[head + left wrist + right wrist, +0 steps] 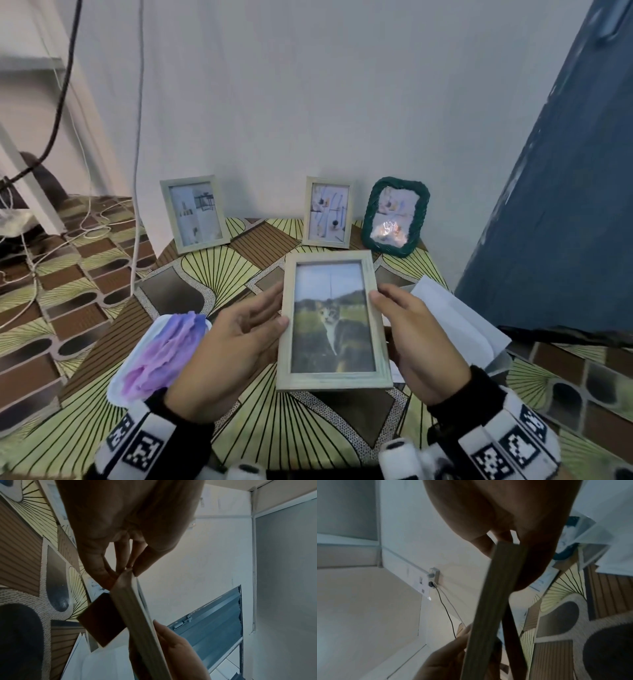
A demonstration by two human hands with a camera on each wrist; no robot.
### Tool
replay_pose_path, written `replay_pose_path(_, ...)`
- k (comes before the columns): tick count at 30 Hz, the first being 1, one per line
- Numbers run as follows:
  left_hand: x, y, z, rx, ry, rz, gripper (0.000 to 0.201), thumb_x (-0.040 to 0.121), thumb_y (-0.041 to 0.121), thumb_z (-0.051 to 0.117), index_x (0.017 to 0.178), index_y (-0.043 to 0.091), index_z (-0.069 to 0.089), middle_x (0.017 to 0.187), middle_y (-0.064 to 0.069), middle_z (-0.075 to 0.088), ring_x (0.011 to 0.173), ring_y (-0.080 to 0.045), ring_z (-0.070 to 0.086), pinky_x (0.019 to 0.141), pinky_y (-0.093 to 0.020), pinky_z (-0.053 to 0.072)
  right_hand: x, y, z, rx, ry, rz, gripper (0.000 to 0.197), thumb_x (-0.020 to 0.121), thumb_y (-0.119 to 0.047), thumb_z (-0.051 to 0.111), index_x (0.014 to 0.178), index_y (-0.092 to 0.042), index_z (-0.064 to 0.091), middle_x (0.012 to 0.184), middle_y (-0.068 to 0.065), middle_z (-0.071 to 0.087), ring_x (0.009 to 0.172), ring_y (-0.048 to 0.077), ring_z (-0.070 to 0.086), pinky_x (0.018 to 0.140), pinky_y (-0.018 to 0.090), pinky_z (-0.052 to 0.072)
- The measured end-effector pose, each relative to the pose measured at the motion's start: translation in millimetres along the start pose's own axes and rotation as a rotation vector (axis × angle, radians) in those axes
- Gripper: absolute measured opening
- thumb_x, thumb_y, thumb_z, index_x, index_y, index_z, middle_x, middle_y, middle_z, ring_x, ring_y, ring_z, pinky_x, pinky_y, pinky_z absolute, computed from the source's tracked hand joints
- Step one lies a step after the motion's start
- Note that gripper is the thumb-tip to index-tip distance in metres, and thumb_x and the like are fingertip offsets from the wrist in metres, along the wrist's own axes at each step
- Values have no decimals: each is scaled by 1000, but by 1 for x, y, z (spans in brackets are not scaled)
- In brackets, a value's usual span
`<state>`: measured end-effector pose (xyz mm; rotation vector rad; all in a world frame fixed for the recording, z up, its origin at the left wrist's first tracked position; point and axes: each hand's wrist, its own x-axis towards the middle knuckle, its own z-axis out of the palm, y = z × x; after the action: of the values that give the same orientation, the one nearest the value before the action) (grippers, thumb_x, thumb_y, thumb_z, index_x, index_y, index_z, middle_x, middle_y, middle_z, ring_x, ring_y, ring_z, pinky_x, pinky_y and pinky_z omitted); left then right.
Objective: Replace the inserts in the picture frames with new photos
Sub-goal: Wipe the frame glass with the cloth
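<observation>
cat-photo frame [333, 322] held between both hands, left hand [226, 346] and right hand [416, 346] gripping its side edges.

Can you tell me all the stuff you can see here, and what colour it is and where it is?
held frame: 1, pale wood with a cat photo, in both hands above the table
standing wooden frames: 2, pale wood, upright at the back of the table
rope frame: 1, dark green, back right, beside the wall
white papers: a few, white, on the table under the right hand
purple and white thing: 1, on the table at the left; I cannot tell what it is
table: 1, green and brown patterned cover
cables: several, black and white, hanging at the left
left hand: holds the frame's left edge
right hand: holds the frame's right edge
</observation>
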<state>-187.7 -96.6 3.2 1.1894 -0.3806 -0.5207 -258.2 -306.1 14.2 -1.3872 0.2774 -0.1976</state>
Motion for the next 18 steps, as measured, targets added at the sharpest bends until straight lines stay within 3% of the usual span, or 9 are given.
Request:
replay_pose_path(3, -3, -2, -2, 16, -10, -87, 42, 94, -3, 52, 132, 14, 56, 126, 2, 67, 116, -16, 64, 74, -27, 59, 1, 5, -3, 96, -14, 118, 22, 103, -15, 45, 104, -7, 66, 94, 16, 75, 76, 28, 73, 62, 36, 61)
replay_pose_path(7, -4, 0, -6, 43, -11, -133, 46, 90, -5, 57, 133, 12, 55, 125, -1, 68, 114, -19, 65, 74, -34, 61, 3, 12, -5, 106, -35, 162, 26, 104, -9, 41, 104, -2, 66, 93, 18, 75, 76, 29, 73, 62, 38, 62)
replay_pose_path(11, -1, 2, -8, 80, 38, -122, 46, 90, -6, 58, 131, 14, 56, 123, 1, 69, 112, -18, 66, 69, -32, 61, 9, 19, -2, 60, -35, 160, 30, 105, -10, 38, 109, -3, 66, 101, 19, 74, 89, 35, 72, 69, 42, 62)
replay_pose_path(13, 2, 4, -10, 97, 57, -117, 45, 91, -6, 57, 131, 15, 56, 121, 2, 70, 110, -17, 67, 69, -33, 62, 14, 20, 0, 49, -38, 152, 30, 105, -11, 38, 108, -5, 67, 100, 17, 75, 89, 35, 72, 69, 43, 62)
replay_pose_path(16, 9, 8, -16, 111, 59, -104, 48, 91, -8, 55, 131, 19, 57, 121, 3, 70, 108, -15, 67, 60, -27, 60, 24, 21, 7, 46, -30, 116, 29, 105, -9, 38, 108, -11, 67, 96, 10, 76, 88, 30, 73, 71, 42, 62)
replay_pose_path(18, 15, 12, -22, 133, 52, -85, 54, 91, -11, 54, 133, 24, 55, 123, 4, 69, 111, -16, 66, 70, -31, 61, 34, 20, 12, 33, -11, 59, 30, 104, -7, 39, 113, -17, 66, 95, 6, 76, 89, 27, 73, 74, 42, 61)
